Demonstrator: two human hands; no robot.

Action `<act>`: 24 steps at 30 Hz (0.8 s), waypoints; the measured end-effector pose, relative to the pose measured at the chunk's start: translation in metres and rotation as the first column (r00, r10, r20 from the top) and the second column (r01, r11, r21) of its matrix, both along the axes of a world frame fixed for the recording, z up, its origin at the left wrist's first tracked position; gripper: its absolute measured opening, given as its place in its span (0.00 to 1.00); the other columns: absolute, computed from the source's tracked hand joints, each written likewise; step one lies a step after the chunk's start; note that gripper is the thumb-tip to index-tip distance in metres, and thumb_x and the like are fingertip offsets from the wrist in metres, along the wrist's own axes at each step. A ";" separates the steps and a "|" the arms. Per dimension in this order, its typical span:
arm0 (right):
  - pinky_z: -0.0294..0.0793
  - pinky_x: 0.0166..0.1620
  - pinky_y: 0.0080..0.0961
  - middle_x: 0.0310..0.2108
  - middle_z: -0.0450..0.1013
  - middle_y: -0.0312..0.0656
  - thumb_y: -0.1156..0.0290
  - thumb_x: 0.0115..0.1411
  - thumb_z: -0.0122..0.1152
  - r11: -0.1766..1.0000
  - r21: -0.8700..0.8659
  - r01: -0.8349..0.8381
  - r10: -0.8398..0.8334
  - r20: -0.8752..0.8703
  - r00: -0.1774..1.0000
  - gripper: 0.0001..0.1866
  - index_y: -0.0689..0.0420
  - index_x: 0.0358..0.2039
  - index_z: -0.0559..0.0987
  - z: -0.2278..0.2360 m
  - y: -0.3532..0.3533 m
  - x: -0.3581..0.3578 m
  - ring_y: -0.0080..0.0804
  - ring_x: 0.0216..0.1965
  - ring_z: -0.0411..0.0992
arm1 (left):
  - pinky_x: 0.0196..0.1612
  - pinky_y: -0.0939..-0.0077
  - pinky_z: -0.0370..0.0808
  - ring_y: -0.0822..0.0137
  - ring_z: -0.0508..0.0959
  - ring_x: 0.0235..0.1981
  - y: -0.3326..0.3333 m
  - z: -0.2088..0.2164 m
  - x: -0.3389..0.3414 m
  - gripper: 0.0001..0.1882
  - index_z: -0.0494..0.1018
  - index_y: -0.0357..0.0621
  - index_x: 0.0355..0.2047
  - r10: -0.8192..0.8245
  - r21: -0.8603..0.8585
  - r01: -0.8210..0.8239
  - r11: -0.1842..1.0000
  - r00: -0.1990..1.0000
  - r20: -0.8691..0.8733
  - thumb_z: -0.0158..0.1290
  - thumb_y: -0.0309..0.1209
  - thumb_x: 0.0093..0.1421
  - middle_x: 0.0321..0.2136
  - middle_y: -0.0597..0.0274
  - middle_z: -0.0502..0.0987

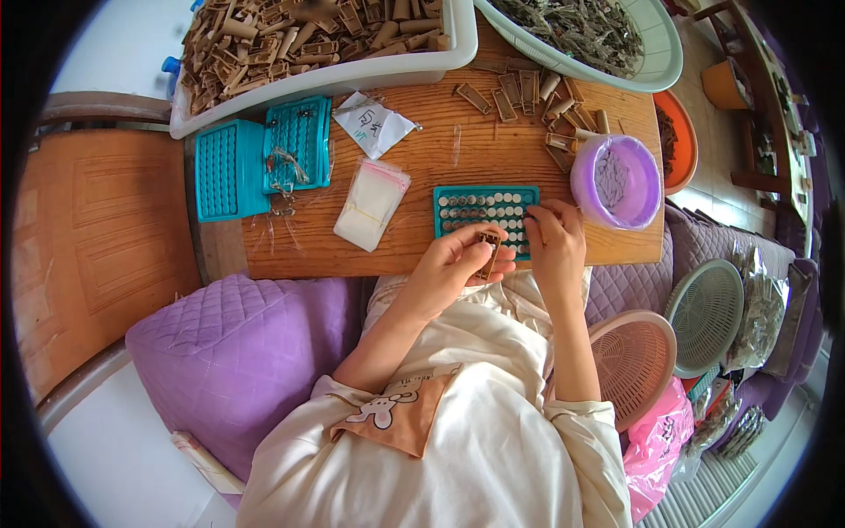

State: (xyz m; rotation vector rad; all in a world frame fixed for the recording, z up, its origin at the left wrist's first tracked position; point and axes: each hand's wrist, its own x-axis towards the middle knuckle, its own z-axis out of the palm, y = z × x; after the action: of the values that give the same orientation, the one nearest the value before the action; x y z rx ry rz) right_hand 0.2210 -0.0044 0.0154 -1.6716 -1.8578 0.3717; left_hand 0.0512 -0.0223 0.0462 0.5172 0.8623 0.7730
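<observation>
My left hand (451, 271) is closed around a small brown plastic case (489, 250), an open-fronted rectangular shell with darker bits inside, held over the table's near edge. Just behind it lies a teal tray (486, 189) with rows of round pieces; those on the right look white, those on the left silvery. Over the tray's right side is my right hand (558, 245), its fingers curled with the tips close together at the last column. Whatever those fingertips pinch, if anything, is too small to make out.
Loose brown cases (506, 101) lie at the table's back right, beside a purple-lined tub (658, 180) of small pale parts. A white bin (462, 44) of cases and a green basket (664, 75) stand behind. Clear bags (371, 207) and teal trays (231, 172) are left.
</observation>
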 end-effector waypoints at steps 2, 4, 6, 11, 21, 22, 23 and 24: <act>0.68 0.36 0.32 0.33 0.68 0.43 0.77 0.47 0.57 1.000 -0.013 -0.006 0.006 0.004 1.000 0.08 0.59 0.30 0.75 0.003 0.002 -0.001 0.42 0.33 0.67 | 0.41 0.76 0.74 0.65 0.75 0.39 0.000 0.001 0.001 0.14 0.63 0.38 0.45 -0.025 0.000 0.025 1.000 1.000 0.011 0.40 0.32 0.61 0.36 0.55 0.73; 0.67 0.36 0.33 0.33 0.68 0.43 0.77 0.47 0.57 1.000 -0.025 -0.015 0.015 0.006 1.000 0.06 0.60 0.28 0.74 0.004 0.004 -0.003 0.42 0.33 0.67 | 0.41 0.76 0.74 0.65 0.75 0.39 0.000 0.001 0.001 0.14 0.63 0.38 0.45 -0.027 -0.003 0.027 1.000 1.000 0.012 0.40 0.32 0.62 0.36 0.55 0.73; 0.67 0.36 0.32 0.33 0.68 0.43 0.79 0.47 0.55 1.000 -0.014 -0.008 0.008 0.003 1.000 0.05 0.61 0.27 0.73 0.003 0.004 -0.005 0.43 0.34 0.67 | 0.41 0.76 0.74 0.66 0.75 0.39 -0.001 0.001 0.001 0.14 0.63 0.37 0.45 -0.031 -0.005 0.031 1.000 0.999 0.015 0.40 0.31 0.62 0.36 0.55 0.73; 0.70 0.36 0.29 0.33 0.69 0.46 0.83 0.45 0.55 0.983 0.177 -0.047 0.091 -0.253 0.963 0.07 0.62 0.28 0.73 0.024 -0.014 -0.012 0.40 0.34 0.69 | 0.42 0.75 0.73 0.68 0.74 0.39 -0.005 -0.003 0.000 0.14 0.63 0.36 0.46 -0.024 0.031 0.023 0.999 0.999 0.034 0.39 0.30 0.62 0.36 0.57 0.72; 0.72 0.33 0.27 0.33 0.71 0.43 0.83 0.42 0.58 0.941 0.184 -0.284 0.317 -0.189 0.929 0.10 0.61 0.28 0.74 0.028 -0.023 -0.014 0.36 0.32 0.71 | 0.38 0.79 0.74 0.73 0.74 0.34 -0.007 -0.005 0.007 0.13 0.62 0.35 0.46 -0.022 0.046 0.024 0.999 0.999 -0.035 0.39 0.27 0.62 0.35 0.60 0.71; 0.72 0.34 0.28 0.33 0.71 0.42 0.83 0.43 0.57 0.935 0.163 -0.316 0.346 -0.218 0.912 0.10 0.61 0.29 0.74 0.028 -0.021 -0.010 0.37 0.32 0.71 | 0.37 0.80 0.74 0.73 0.74 0.34 -0.006 -0.003 0.006 0.13 0.63 0.36 0.45 -0.020 0.003 0.021 1.000 1.000 -0.012 0.39 0.28 0.62 0.34 0.59 0.72; 0.71 0.34 0.29 0.33 0.71 0.42 0.82 0.44 0.57 0.927 0.143 -0.347 0.373 -0.248 0.894 0.09 0.60 0.30 0.74 0.028 -0.019 -0.007 0.38 0.32 0.70 | 0.37 0.81 0.74 0.72 0.75 0.34 -0.006 -0.003 0.005 0.13 0.64 0.37 0.45 -0.018 -0.040 0.018 0.999 1.000 0.010 0.40 0.28 0.61 0.34 0.59 0.72; 0.71 0.34 0.29 0.33 0.71 0.42 0.82 0.44 0.57 0.926 0.143 -0.349 0.375 -0.248 0.893 0.09 0.60 0.30 0.74 0.027 -0.017 -0.005 0.38 0.32 0.70 | 0.37 0.81 0.74 0.72 0.75 0.34 -0.006 -0.003 0.003 0.13 0.64 0.37 0.45 -0.016 -0.040 0.016 0.999 1.000 0.010 0.40 0.28 0.61 0.34 0.59 0.72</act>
State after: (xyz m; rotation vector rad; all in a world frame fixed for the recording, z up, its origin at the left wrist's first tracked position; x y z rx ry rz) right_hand 0.2160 -0.0215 0.0423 -1.1384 -1.9382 0.6230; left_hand 0.0546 -0.0284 0.0436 0.4844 0.8619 0.7417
